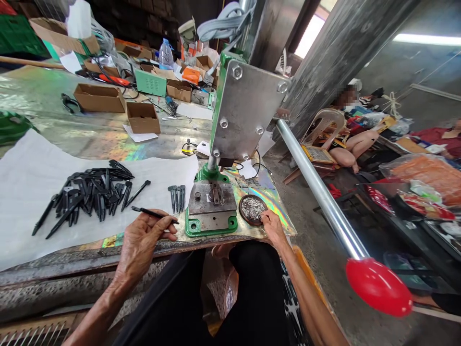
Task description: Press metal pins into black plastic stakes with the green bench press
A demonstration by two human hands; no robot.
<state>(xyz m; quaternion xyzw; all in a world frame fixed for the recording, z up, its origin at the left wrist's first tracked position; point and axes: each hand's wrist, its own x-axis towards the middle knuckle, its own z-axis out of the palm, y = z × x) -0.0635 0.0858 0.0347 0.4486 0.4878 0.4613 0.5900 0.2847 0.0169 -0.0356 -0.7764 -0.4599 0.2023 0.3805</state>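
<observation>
My left hand is closed around a slim black pen-shaped piece, held nearly level just left of the green-based hand press. My right hand reaches to a round dark dish full of small silvery metal pins. Its fingertips are pinched together at the dish's right rim; whatever is between them is too small to make out. Several similar black pieces lie in a row left of the press base, and a larger heap of them rests on white sheeting.
The press's long lever with a red knob slants down at my right. Cardboard boxes, a green metal box, tools and a plastic bottle crowd the bench's back. A seated person is at the right.
</observation>
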